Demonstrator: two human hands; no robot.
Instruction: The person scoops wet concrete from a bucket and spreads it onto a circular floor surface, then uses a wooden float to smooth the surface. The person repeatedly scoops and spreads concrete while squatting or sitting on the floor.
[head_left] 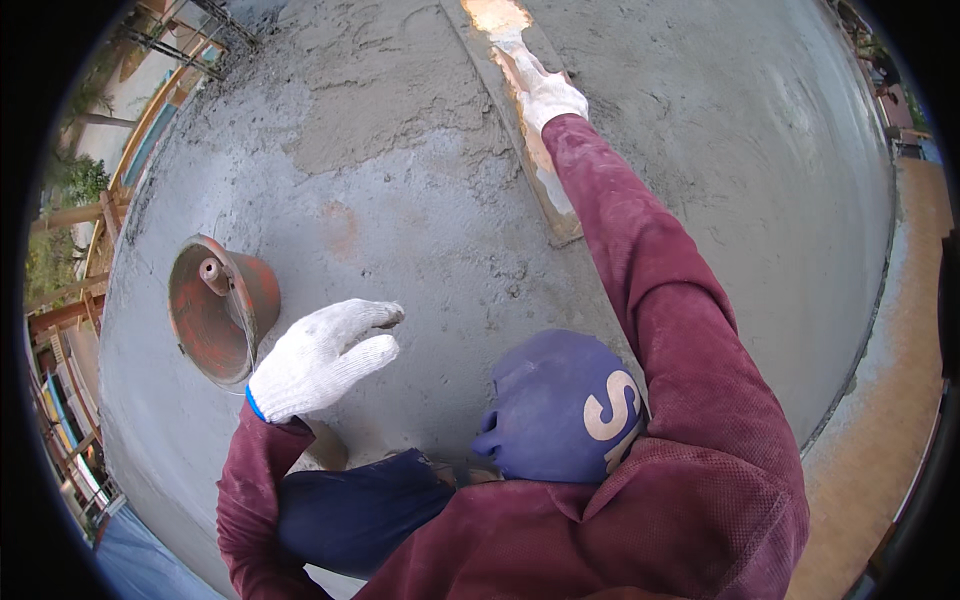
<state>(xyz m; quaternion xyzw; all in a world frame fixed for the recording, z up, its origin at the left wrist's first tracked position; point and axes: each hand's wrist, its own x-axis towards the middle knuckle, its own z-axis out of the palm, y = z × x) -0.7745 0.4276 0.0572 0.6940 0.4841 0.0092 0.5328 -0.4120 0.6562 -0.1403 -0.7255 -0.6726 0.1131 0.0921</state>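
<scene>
My right hand (553, 97), in a white knit glove, reaches far ahead and grips a long, narrow wooden float (553, 200). The float lies on grey wet concrete (400, 220), and pale worn patches show along its top. My left hand (325, 355), gloved in white with a blue cuff edge, is held over the concrete near my left knee. Its thumb and fingers are apart, and nothing is between them. Just beyond it on the left, a cement-stained reddish bucket (262, 290) leans with its mouth towards the left. A round tool handle (213, 276) sticks up inside.
Rough, lumpy mortar (385, 90) lies left of the float; smoother wet concrete (740, 180) spreads to the right. Steel bars (185, 50) rise at the far left. Wooden formwork (75, 315) borders the left edge. A brown strip (870, 390) runs beyond the right edge.
</scene>
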